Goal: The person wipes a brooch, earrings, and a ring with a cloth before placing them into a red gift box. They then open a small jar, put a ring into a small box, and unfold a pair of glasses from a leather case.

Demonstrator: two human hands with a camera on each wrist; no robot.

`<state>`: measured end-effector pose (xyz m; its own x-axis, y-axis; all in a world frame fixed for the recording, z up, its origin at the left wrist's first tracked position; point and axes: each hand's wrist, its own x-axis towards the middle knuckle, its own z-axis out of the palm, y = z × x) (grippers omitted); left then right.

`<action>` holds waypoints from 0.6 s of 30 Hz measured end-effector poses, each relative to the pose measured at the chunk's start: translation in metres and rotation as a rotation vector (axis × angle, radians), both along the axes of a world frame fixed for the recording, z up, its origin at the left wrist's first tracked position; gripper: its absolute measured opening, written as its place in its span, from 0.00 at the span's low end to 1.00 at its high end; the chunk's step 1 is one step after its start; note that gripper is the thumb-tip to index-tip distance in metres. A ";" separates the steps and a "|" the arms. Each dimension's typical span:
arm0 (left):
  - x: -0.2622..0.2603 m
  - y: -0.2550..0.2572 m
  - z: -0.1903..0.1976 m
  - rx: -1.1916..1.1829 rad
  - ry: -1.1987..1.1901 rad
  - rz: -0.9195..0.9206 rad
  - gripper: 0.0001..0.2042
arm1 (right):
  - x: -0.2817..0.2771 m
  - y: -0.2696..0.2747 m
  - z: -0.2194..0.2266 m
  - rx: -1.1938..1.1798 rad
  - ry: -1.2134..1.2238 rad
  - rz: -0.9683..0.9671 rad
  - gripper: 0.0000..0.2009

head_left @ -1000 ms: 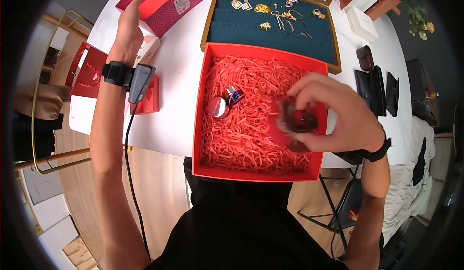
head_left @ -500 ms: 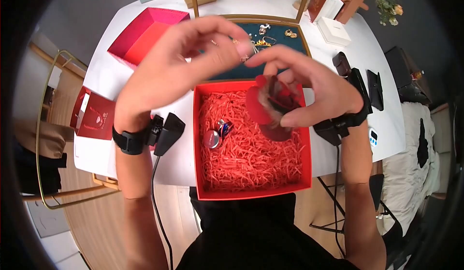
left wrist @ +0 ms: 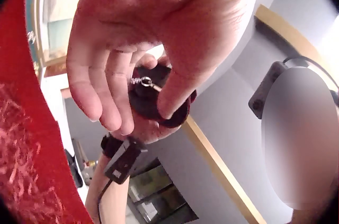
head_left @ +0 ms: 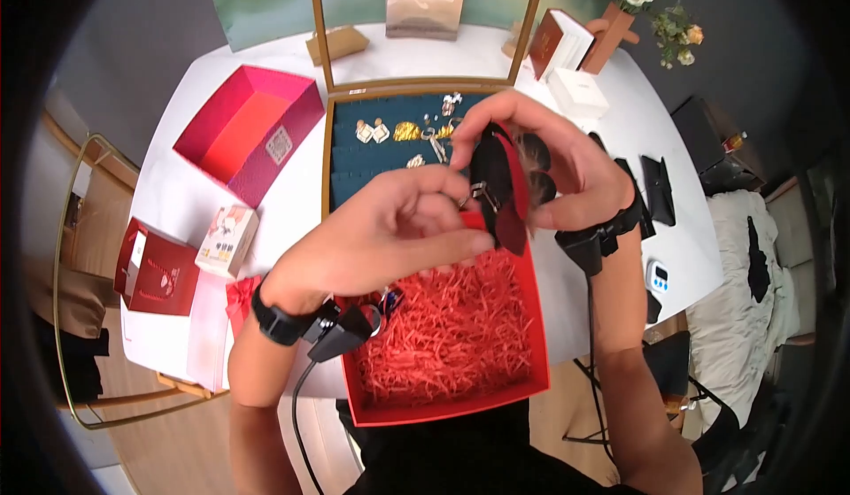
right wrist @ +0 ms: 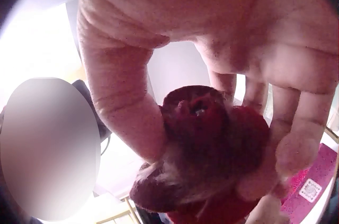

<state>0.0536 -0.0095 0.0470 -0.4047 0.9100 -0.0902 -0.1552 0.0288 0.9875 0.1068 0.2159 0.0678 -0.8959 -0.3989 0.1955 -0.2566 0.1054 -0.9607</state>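
Note:
My right hand [head_left: 571, 163] grips a dark red fabric flower [head_left: 516, 185] by its edge, tilted above the far right of an open red box [head_left: 539, 353]. In the right wrist view, the petals [right wrist: 212, 134] show between thumb and fingers. The flower's black back faces my left hand [head_left: 376, 225]. A metal clip [head_left: 484, 197] sits on this back, and a small ring [left wrist: 146, 81] shows there in the left wrist view. My left thumb and fingers pinch at the clip. Red shredded paper [head_left: 452, 318] fills the box, with a blue shiny item [head_left: 390, 299] partly behind my left wrist.
Behind the box stands a framed jewellery case [head_left: 354, 176], its lid raised. A pink box [head_left: 257, 141], a small carton [head_left: 227, 240] and a red gift bag [head_left: 159, 269] are at the left. A white box [head_left: 577, 93] and black cases [head_left: 657, 190] lie right.
My left hand has come from beside the pink box to the flower. The right hand has raised the flower and turned its back leftward. The head view has tilted up.

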 end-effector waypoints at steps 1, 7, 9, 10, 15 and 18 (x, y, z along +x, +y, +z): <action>0.001 -0.002 0.001 0.043 0.068 0.043 0.09 | -0.002 0.002 -0.002 -0.077 -0.010 0.036 0.40; -0.010 -0.014 0.026 0.014 0.298 0.150 0.04 | -0.014 0.002 0.006 -0.205 -0.049 0.061 0.43; -0.015 -0.019 0.031 -0.017 0.464 0.236 0.12 | -0.014 0.000 0.007 -0.203 -0.050 0.021 0.43; -0.014 -0.020 0.034 -0.022 0.466 0.234 0.12 | -0.015 0.000 0.007 -0.203 -0.056 -0.020 0.42; -0.010 -0.020 0.039 0.002 0.576 0.328 0.28 | -0.016 0.003 -0.005 -0.222 0.016 0.107 0.40; -0.014 -0.014 0.032 -0.022 0.749 0.345 0.29 | -0.025 -0.001 -0.011 -0.263 0.080 0.137 0.40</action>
<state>0.0400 -0.0240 0.0791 -0.6211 0.7248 0.2981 0.5406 0.1208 0.8326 0.0817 0.2154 0.0564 -0.8147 -0.4416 0.3760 -0.3271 -0.1855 -0.9266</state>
